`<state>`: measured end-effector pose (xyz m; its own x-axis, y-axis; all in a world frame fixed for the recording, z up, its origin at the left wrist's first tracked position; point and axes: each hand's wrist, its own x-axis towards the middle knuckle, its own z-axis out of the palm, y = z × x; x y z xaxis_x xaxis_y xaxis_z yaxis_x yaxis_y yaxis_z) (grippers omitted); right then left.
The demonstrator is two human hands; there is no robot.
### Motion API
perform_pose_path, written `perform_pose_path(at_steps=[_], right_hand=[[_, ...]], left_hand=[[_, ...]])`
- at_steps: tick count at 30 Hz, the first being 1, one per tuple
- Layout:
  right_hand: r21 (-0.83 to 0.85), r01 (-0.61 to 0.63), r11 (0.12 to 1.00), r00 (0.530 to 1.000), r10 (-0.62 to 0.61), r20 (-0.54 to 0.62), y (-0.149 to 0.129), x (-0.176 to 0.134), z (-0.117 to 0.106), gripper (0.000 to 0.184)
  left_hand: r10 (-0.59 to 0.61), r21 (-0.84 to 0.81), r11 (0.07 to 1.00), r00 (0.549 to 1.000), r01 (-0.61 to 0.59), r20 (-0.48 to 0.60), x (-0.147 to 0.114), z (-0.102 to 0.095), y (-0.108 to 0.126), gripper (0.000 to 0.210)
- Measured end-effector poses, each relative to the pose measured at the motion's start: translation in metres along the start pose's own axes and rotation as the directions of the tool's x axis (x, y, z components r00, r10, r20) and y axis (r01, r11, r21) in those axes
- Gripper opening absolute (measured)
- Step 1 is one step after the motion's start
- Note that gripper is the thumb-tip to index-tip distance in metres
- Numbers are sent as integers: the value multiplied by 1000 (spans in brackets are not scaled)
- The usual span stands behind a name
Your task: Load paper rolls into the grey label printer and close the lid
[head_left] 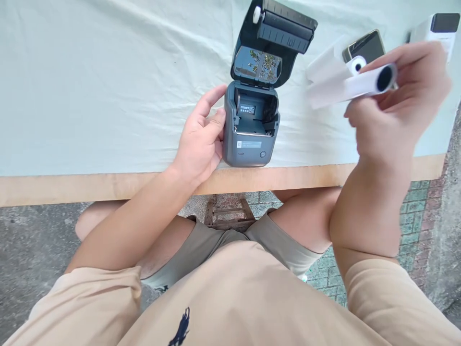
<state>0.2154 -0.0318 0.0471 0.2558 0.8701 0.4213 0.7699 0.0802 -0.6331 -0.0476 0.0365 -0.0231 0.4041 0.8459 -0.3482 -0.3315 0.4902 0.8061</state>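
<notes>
My left hand (201,137) grips the left side of a dark grey portable label printer (251,151), thumb and fingers against its body. The printer lies near the table's front edge with its lid (266,48) raised and its paper bay (254,110) showing, with no roll in it. To the right of it, my right hand (406,91) is raised, pinching a white paper roll (363,86) with a dark hollow core facing right. The roll's left part is blurred by motion, so its far end is unclear.
Behind my right hand lie a phone-like dark-screened device (367,48), another small white roll (357,64) and a white object with a black top (434,31). A blurred white sheet or packet (326,62) is beside them. Pale cloth covers the table (108,86), with a bare wooden front edge (90,186).
</notes>
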Motion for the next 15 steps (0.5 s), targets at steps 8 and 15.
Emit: perform_pose_path(at_steps=[8,15], right_hand=[[-237,-95,967,976,137,168,33,-6,22,21],[-122,-136,983,948,165,273,34,-10,8,67]], left_hand=[[11,17,1000,1000,-10,-18,2,0,1,29],[13,55,998,1000,-13,4,2,-1,3,29]])
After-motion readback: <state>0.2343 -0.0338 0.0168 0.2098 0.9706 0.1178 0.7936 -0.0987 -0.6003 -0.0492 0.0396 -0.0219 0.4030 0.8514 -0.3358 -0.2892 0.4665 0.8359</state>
